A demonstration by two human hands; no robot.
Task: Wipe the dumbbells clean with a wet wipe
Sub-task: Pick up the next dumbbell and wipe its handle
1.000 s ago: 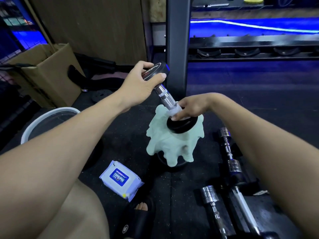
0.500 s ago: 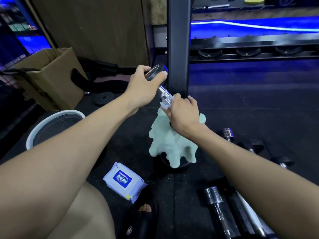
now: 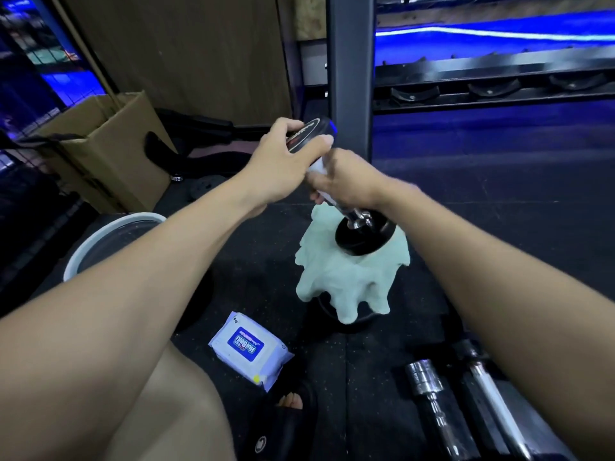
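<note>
A black dumbbell [image 3: 364,236] stands tilted, its lower head resting on a pale green cloth [image 3: 349,281] draped over a round black object. My left hand [image 3: 286,161] grips the upper head from above. My right hand [image 3: 346,181] is closed around the chrome handle just below, with a white wet wipe [image 3: 316,168] pressed between fingers and bar. Most of the handle is hidden by that hand. A wet wipe pack [image 3: 249,349], white with a blue label, lies on the floor near my knee.
More dumbbells with chrome bars [image 3: 429,387] lie on the black floor at lower right. A white-rimmed bucket [image 3: 109,234] stands to the left, a cardboard box [image 3: 109,151] behind it. A dark rack post [image 3: 349,78] rises just behind the dumbbell. My sandalled foot [image 3: 289,404] is below.
My right hand has slid with the wipe from the bottom of the handle up to just under the upper head. The left hand has kept its grip on the top.
</note>
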